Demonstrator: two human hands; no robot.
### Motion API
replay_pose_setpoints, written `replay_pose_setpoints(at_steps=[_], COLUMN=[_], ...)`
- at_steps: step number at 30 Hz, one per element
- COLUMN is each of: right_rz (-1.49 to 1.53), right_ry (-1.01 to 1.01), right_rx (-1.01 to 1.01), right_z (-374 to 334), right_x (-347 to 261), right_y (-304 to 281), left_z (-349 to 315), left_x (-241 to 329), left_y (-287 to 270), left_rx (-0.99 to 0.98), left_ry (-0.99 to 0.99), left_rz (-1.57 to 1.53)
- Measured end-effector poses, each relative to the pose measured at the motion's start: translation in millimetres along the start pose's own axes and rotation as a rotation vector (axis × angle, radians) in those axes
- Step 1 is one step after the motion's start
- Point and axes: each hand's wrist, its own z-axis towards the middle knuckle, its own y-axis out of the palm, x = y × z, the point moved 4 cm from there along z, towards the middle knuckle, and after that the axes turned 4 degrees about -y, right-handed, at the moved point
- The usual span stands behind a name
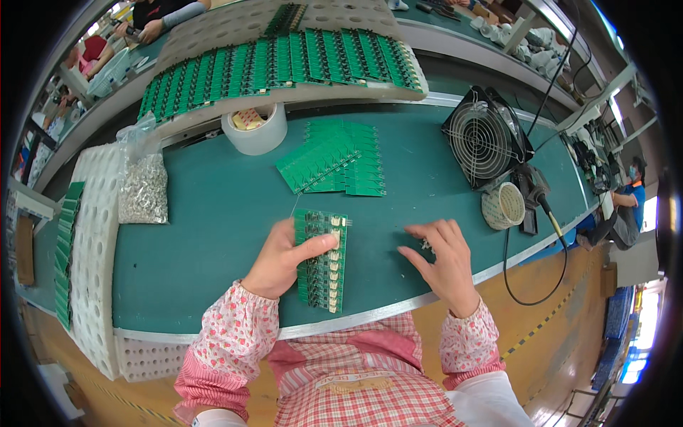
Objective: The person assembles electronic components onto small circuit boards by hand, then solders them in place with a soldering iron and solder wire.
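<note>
My left hand (281,256) is closed on the left side of a green circuit board panel (321,285), its thumb pressed on one of the white connectors (334,260) in a column near the panel's right edge. The panel lies near the front of the green table. To the right, my right hand (447,263) is just over the table with thumb and forefinger apart. Some small white connectors (427,245) show between its thumb and fingers; whether they touch the hand is unclear. Behind the held panel lies a stack of bare green panels (366,167).
A bag of small metallic-looking parts (144,188) stands left, beside a white foam tray (96,235). Behind are a tape roll (260,135) and a foam board with rows of panels (277,64). A fan (480,139), small tub (504,206) and corded soldering iron (544,203) stand right.
</note>
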Motion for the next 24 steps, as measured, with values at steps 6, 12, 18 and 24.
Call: replay_pose_setpoints(at_steps=[6, 12, 18, 24], right_rz=[-0.246, -0.131, 0.527, 0.901], right_ry=[-0.109, -0.042, 0.396, 0.493], right_rx=[0.059, 0.182, 0.011, -0.083], right_z=[-13.8, -12.9, -10.3, -0.4], right_x=[17.3, 15.4, 16.7, 5.1], right_y=[4.8, 2.8, 17.0, 28.2], left_z=[1.9, 4.4, 3.6, 3.2], left_x=[-2.5, -7.4, -5.5, -5.6], left_y=[-2.8, -1.9, 1.2, 1.7], left_rx=[-0.032, -0.034, -0.030, -0.017], left_ry=[-0.061, -0.079, -0.073, -0.030], left_rz=[-0.124, -0.153, -0.097, -0.042])
